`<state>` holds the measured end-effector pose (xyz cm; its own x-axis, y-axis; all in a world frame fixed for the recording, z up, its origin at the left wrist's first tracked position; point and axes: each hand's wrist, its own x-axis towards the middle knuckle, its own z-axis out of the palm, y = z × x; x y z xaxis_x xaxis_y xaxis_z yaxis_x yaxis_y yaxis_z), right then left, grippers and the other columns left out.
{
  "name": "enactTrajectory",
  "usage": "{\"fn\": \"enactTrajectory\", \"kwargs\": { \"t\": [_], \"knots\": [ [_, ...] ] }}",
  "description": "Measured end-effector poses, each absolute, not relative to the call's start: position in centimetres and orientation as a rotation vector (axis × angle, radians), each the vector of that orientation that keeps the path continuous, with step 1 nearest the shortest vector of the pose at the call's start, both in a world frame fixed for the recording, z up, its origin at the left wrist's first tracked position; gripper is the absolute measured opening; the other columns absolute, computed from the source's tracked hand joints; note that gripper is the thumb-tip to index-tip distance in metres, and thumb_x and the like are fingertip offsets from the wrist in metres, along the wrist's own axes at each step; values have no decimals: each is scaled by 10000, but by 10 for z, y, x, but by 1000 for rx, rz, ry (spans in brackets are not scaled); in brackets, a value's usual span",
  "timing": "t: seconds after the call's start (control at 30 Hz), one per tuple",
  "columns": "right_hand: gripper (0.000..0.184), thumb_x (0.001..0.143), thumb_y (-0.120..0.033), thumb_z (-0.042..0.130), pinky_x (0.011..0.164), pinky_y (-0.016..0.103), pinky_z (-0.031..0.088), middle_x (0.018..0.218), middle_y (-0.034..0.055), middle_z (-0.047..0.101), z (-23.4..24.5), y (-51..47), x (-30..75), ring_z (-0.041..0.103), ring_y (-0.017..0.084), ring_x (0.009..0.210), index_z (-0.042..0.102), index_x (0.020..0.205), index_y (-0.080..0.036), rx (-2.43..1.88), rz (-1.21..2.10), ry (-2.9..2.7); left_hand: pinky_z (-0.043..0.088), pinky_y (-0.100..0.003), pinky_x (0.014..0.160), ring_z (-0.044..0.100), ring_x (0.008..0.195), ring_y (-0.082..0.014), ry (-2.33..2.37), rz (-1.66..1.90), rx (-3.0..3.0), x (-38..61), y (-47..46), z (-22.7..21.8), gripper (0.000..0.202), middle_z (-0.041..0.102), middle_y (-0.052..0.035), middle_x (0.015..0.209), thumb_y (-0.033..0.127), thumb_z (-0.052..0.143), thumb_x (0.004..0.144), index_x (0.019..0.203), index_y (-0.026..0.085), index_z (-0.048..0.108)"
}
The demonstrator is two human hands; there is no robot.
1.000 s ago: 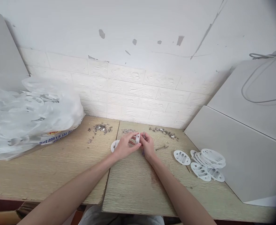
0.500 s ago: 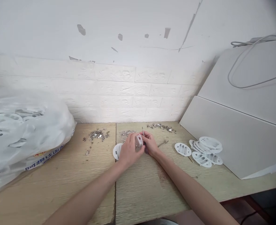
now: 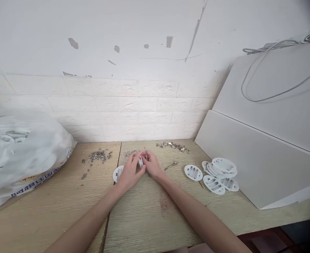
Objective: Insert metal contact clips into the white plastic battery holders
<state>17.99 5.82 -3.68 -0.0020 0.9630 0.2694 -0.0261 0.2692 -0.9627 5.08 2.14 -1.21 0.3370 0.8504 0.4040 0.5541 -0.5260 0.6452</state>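
My left hand (image 3: pixel 130 173) is closed on a small white plastic piece (image 3: pixel 140 161), held tilted above the table. Close against it, my right hand (image 3: pixel 152 166) pinches a thin metal tool (image 3: pixel 145 152) whose tip points up; its exact kind cannot be made out. The fingers hide most of the plastic piece and the tool's lower part. Partly behind my left hand lies a white oval plastic plate (image 3: pixel 116 173). Just beyond both hands is a heap of tiny metal parts (image 3: pixel 130 154).
Other small metal parts lie in a left pile (image 3: pixel 100 155) and a back pile (image 3: pixel 172 145). A slim metal tool (image 3: pixel 171 166) rests to the right. White oval plates with slots (image 3: pixel 224 165) are stacked near a pale board (image 3: pixel 231 140). A bulging plastic bag (image 3: pixel 31 151) fills the left.
The camera view has shifted right, so the table and hands appear farther left. The white piece has turned between my fingers and shows a narrower side.
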Motion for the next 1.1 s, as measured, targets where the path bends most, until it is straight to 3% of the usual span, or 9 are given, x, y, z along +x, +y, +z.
{"fn": "enactTrajectory", "kwargs": {
  "t": [0.17, 0.37, 0.73, 0.9, 1.1],
  "knots": [
    [89, 776, -286, 506, 576, 250, 398, 667, -21, 557, -32, 53, 180, 506, 132, 609, 510, 753, -199, -1092, 879, -1373, 439, -373, 939, 535, 1056, -204, 1198, 1005, 2249, 50, 25, -10, 462, 494, -87, 1244, 255, 479, 871, 1327, 242, 403],
    [80, 785, -257, 473, 554, 254, 359, 633, -23, 543, -24, 50, 180, 487, 137, 572, 498, 728, -207, -1190, 829, -1454, 459, -379, 887, 547, 915, -187, 1213, 980, 2233, 45, 30, -11, 427, 538, -83, 1184, 255, 494, 864, 1285, 228, 431],
    [103, 772, -288, 488, 553, 247, 383, 639, -17, 585, -30, 54, 180, 510, 138, 576, 544, 753, -205, -1141, 901, -1498, 454, -395, 957, 556, 1085, -225, 1259, 953, 2123, 34, 28, -15, 576, 542, -104, 1269, 396, 518, 874, 1410, 230, 391],
    [130, 696, -300, 550, 520, 228, 364, 603, -15, 576, -34, 52, 180, 487, 120, 555, 527, 640, -185, -1101, 956, -1434, 479, -409, 973, 620, 1052, -232, 1136, 997, 1836, 31, 32, -16, 676, 597, -130, 1259, 361, 656, 776, 1385, 160, 441],
    [167, 687, -331, 560, 458, 220, 317, 531, -24, 539, -26, 42, 181, 428, 100, 483, 569, 656, -167, -1112, 985, -1409, 464, -431, 1018, 625, 1096, -249, 1009, 965, 1562, 28, 36, -12, 822, 641, -135, 1223, 303, 818, 601, 1332, 141, 480]
  ]
}}
